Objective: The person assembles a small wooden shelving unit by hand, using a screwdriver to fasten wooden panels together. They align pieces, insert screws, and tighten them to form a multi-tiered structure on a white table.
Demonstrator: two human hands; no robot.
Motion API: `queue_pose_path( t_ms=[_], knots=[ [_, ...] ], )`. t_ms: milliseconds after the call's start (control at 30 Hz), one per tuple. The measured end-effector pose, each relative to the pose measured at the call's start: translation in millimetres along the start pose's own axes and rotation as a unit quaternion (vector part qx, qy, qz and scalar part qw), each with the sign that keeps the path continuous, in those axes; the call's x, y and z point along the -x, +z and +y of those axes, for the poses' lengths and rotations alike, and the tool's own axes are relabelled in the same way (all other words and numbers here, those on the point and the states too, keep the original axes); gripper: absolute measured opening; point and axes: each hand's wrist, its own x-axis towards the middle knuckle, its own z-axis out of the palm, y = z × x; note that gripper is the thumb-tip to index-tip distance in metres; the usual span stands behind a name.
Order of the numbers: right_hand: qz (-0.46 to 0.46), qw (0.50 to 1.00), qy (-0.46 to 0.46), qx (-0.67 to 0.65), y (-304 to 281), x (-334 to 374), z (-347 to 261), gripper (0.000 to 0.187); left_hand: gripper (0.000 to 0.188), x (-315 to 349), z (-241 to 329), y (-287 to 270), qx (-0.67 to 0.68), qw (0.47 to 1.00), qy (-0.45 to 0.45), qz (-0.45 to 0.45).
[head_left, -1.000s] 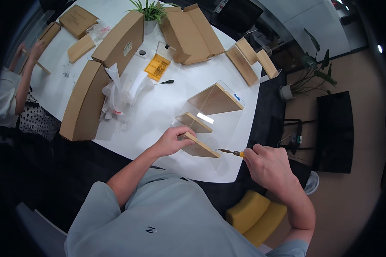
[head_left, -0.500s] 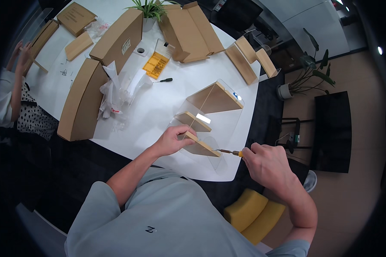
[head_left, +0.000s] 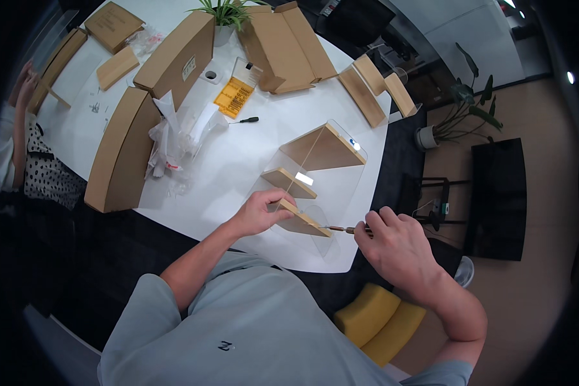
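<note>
My left hand is closed around the left end of the nearest wooden board, thumb in front and fingers behind. This board and two others, a small middle board and a larger far board, stand against a clear acrylic panel. My right hand grips a screwdriver by its handle, mostly hidden in the fingers. The shaft points left, and its tip meets the panel at the right end of the nearest board. Any screw there is too small to make out.
Beyond lie a second green-handled screwdriver, an orange tool case and crumpled plastic wrap. Cardboard boxes stand at left. Another wood-and-acrylic piece sits at the right edge. A co-worker's hands hold parts at far left.
My right hand has shifted slightly left and its fingers have turned around the screwdriver handle, covering more of it. My left hand has stayed on the board.
</note>
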Motion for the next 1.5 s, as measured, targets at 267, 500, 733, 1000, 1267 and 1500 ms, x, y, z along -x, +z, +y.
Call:
queue_pose_path(
  t_ms=[267, 500, 733, 1000, 1267, 1500],
  knots=[
    [-0.079, 0.987, 0.012, -0.141, 15, -7, 14, 0.013, 0.014, -3, 6, 4, -0.025, 1.000, 0.013, 0.005],
    [-0.057, 0.985, 0.060, -0.153, 18, -9, 9, 0.010, 0.015, -1, 1, 0, -0.018, 1.000, 0.013, 0.018],
    [0.000, 0.998, -0.054, -0.037, 19, -2, 17, 0.013, 0.016, -2, 3, 5, -0.008, 1.000, 0.013, 0.016],
    [-0.145, 0.973, 0.079, -0.162, 15, -2, 18, 0.013, 0.016, -5, 4, 6, 0.007, 1.000, 0.001, 0.017],
    [-0.003, 0.996, -0.083, -0.012, 6, -3, 11, 0.008, 0.018, -4, 1, 7, 0.006, 0.999, -0.001, 0.032],
    [-0.203, 0.948, 0.131, -0.209, 11, -8, 20, 0.016, 0.016, -5, 6, 11, -0.023, 0.999, 0.019, 0.031]
  ],
)
